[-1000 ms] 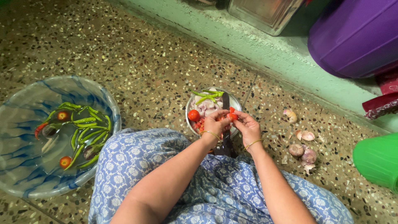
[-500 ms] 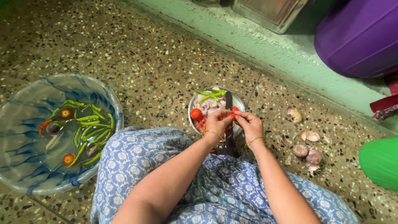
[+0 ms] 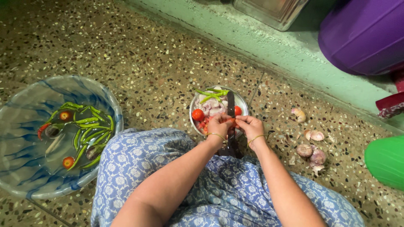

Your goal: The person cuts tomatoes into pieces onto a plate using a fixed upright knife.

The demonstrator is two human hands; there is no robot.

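My left hand [image 3: 219,125] and my right hand [image 3: 249,126] meet over the near rim of a small steel bowl [image 3: 242,101] on the floor. Both pinch a small piece of tomato [image 3: 232,120] against an upright dark blade [image 3: 230,110] that stands between them. The bowl holds whole red tomatoes [image 3: 198,114], pale onion pieces [image 3: 212,107] and green chillies [image 3: 211,93]. A thin bangle sits on each wrist. My blue flowered clothing [image 3: 139,164] covers my knees below.
A large blue-streaked basin [image 3: 25,126] of water at the left holds green chillies [image 3: 88,130] and tomatoes [image 3: 68,162]. Garlic and onion skins [image 3: 311,149] lie at the right. A purple tub [image 3: 362,33], a green container [image 3: 385,159] and a pale green ledge [image 3: 269,46] stand behind.
My hands stay over the bowl, working the tomato piece at the blade. The view has shifted slightly; nothing else has moved.
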